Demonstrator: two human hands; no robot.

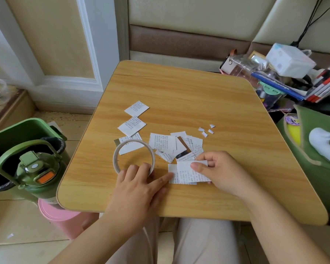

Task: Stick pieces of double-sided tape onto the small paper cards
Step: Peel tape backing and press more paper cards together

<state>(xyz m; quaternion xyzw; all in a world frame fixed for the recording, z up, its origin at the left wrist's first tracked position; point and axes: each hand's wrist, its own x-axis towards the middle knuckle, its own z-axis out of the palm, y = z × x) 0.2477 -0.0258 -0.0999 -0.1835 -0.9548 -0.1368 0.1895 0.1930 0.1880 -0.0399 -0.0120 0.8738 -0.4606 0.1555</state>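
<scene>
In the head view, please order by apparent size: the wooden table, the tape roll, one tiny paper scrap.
1. Light wooden table
2. White ring-shaped tape roll
3. Tiny white paper scrap

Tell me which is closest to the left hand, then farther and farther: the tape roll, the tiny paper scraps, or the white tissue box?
1. Tape roll: touching the left hand.
2. Tiny paper scraps: mid-table, to the right.
3. White tissue box: far right, atop the clutter.

My 2 bare forearms show no sleeves, and my left hand (139,189) and right hand (225,174) wear no rings or gloves. Pale beige cloth trousers (202,242) cover my legs.
</scene>
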